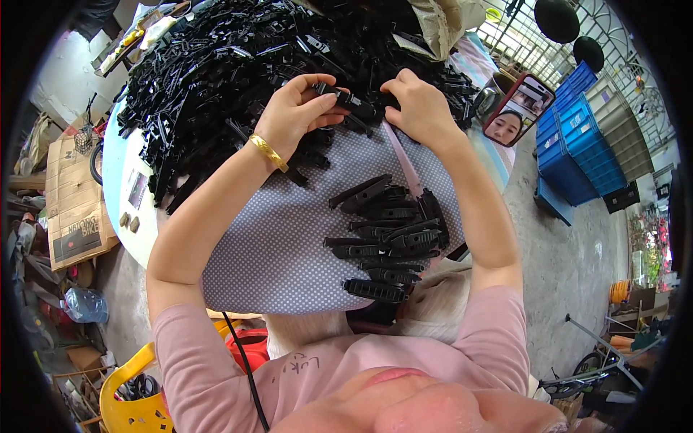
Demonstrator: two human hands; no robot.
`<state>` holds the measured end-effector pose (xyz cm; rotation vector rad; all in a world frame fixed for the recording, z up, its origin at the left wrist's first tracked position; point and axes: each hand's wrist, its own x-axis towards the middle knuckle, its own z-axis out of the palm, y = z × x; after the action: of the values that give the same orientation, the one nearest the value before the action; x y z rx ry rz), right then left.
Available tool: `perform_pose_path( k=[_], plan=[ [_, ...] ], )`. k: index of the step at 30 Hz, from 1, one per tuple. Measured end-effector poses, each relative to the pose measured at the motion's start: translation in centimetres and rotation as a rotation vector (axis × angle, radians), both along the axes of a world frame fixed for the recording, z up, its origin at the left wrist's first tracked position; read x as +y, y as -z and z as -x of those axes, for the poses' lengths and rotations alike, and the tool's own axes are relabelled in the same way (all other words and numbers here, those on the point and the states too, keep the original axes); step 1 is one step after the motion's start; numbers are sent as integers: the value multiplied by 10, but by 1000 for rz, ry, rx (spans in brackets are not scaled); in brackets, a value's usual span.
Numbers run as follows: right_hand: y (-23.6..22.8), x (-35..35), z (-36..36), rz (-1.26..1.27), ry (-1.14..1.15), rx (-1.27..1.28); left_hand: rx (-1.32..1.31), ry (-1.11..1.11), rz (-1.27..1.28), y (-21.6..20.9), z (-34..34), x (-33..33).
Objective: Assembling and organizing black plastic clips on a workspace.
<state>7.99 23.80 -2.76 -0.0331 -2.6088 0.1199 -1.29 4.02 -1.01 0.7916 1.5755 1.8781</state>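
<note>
Black plastic piece (349,99) sits pinched in left fingers (319,108); right fingers (395,87) curl, any hold unclear; one nudge could slide the heap (209,79).

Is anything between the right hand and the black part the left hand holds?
Nothing visible blocks the right hand from the black part in the left hand; the heap of black parts lies beyond them.

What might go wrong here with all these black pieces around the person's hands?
The small pile sits near the table edge; a nudge might tip pieces off. The big heap looks loose, so a bump from the right hand could make it slide. The black piece in the left hand might slip.
</note>
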Motion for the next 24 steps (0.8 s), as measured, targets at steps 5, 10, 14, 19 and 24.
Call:
perform_pose_path(
  k=[5,10,14,19,24],
  plan=[
    [-15,-8,-1,208,-57,92,-54,-1,-56,-3,4,-2],
    [-32,-35,-15,1224,-580,122,-258,112,-163,-4,7,-7],
    [-29,-41,-17,1210,-653,42,-291,123,-65,-3,7,-7],
    [-28,-46,-16,845,-627,27,-266,80,61,-4,3,-6],
    [-27,-47,-14,517,-668,172,-193,93,155,-5,9,-7]
  ],
)
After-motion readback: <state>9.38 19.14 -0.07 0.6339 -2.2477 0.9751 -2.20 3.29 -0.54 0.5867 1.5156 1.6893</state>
